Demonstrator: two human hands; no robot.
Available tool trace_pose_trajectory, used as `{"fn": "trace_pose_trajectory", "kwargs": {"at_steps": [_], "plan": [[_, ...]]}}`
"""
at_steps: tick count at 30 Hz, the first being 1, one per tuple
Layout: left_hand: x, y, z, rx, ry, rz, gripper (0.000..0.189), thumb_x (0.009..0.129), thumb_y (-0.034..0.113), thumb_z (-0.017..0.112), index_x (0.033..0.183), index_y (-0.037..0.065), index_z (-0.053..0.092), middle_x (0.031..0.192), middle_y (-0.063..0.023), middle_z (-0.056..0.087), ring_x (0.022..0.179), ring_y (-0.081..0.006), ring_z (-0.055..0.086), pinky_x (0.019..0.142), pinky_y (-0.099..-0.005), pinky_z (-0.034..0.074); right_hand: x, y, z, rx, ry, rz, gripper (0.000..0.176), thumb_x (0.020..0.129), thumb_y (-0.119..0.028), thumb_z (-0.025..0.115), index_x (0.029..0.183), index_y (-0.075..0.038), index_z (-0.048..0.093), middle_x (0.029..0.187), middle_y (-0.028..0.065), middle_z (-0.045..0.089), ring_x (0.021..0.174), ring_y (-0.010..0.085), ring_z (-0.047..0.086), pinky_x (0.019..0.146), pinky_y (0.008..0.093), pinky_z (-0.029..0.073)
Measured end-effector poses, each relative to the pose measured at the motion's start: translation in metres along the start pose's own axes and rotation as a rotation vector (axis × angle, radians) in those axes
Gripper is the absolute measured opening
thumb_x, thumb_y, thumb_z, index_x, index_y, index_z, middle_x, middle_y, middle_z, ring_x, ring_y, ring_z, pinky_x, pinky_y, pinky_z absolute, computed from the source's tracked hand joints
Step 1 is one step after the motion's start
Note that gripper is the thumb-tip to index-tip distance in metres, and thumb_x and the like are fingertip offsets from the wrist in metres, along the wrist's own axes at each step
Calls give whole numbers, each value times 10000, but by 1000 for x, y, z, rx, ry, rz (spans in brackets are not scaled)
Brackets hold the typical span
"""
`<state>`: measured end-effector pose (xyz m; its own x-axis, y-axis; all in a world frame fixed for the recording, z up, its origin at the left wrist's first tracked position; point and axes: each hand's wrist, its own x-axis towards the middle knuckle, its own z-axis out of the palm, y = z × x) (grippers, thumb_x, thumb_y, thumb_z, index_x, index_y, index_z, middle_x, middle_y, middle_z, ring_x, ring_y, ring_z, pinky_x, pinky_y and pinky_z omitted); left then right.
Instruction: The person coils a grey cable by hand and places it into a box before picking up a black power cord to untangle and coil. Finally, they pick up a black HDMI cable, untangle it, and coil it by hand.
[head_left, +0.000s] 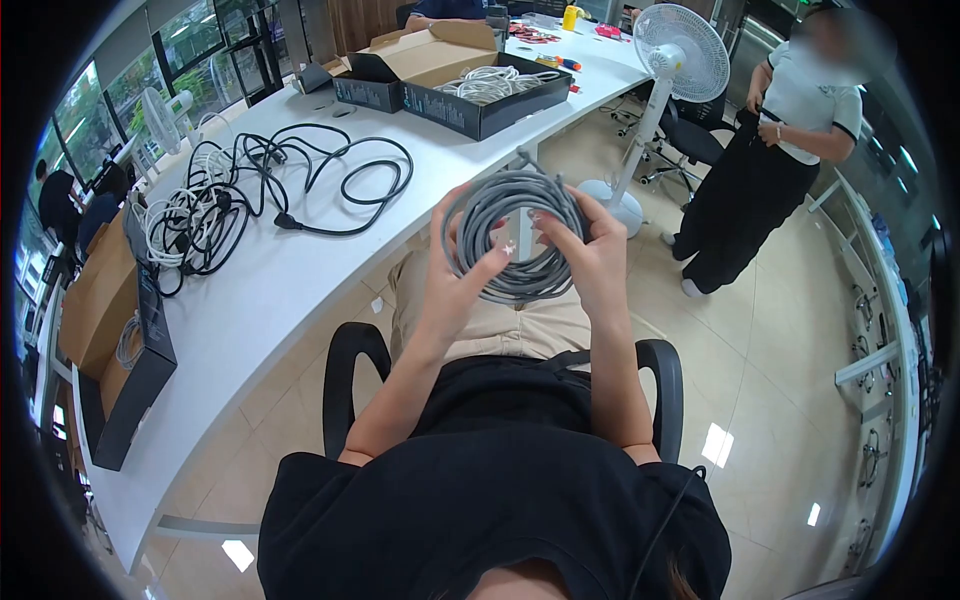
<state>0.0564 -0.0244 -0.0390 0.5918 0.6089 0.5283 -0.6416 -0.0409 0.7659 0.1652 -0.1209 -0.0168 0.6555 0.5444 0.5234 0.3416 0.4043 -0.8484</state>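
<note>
A grey cable (520, 285), wound into a thick round coil, is held up in front of my lap. On its left side my left hand (462, 255) grips the coil, thumb reaching inside the loop. My right hand (588, 240) wraps the right side, its thumb and fingertips also inside the ring. Between the hands the coil's open centre shows through. At the top a short bit of cable sticks up above the windings. Both hands are off the table, just past its edge.
On the white table (250, 310) lie tangled black cables (345, 175) and white cables (180, 225). A black box (480, 115) holds white cables; another open box (130, 390) stands at left. A white fan (680, 60) and a person (790, 130) are at right. Chair armrests flank me.
</note>
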Motion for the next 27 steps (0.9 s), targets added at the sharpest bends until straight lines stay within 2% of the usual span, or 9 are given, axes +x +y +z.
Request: {"fn": "trace_pose_trajectory", "kwargs": {"at_steps": [2,5,8,11,14,17,21,24,27], "plan": [[7,-1,-4,31,-3,-4,395,808,124,632,1140,-8,464,917,-79,569,805,-104,553,739,-233,465,0,2,-1,13,-22,37,360,746,-46,674,1062,87,562,837,59,641,700,62,574,614,183,454],[14,1,-12,123,-49,-169,236,846,204,618,942,-3,561,694,-39,552,610,-93,559,564,-217,470,3,4,-5,-31,-86,56,372,722,-36,690,1051,89,570,818,54,643,679,62,574,593,182,452],[14,4,-6,102,-42,-221,280,869,276,592,789,9,561,539,-3,483,462,-97,524,434,-223,432,4,1,-8,-45,-133,58,365,700,-19,699,1029,89,582,784,46,640,652,58,568,570,185,447],[15,-6,-9,3,-49,-301,320,881,324,563,773,24,542,533,-1,473,463,-104,532,427,-224,433,6,-3,-13,-50,-197,116,350,683,-1,703,1003,89,592,749,35,633,618,54,557,548,185,439],[15,-13,-8,-26,-53,-346,336,903,370,504,844,41,536,540,22,409,428,-119,496,465,-247,467,9,-4,-15,-45,-230,160,321,679,-7,702,970,85,605,709,29,623,580,54,544,529,188,431],[13,-20,-11,-121,-58,-365,351,892,366,528,787,31,537,578,-4,492,502,-123,563,481,-246,472,11,-2,-17,-154,-217,133,295,684,-35,697,948,71,620,678,35,619,555,56,541,517,197,429],[16,-18,-17,-188,-88,-512,324,879,348,548,837,28,548,649,-10,526,608,-133,599,585,-254,508,13,7,-21,-295,-179,83,284,691,-76,693,937,52,631,661,58,628,535,59,554,505,215,431],[20,-6,-19,-184,-76,-586,296,874,320,550,899,25,553,676,-5,519,631,-135,583,653,-275,519,11,7,-16,-344,-141,108,316,693,-78,691,971,56,619,710,79,649,596,74,588,556,221,451],[21,-6,-23,-97,-52,-585,269,872,281,548,962,27,545,676,8,482,589,-129,525,695,-309,519,13,18,-13,-343,-182,-5,355,692,-74,692,1008,61,604,787,99,659,679,95,607,627,226,464]]}}
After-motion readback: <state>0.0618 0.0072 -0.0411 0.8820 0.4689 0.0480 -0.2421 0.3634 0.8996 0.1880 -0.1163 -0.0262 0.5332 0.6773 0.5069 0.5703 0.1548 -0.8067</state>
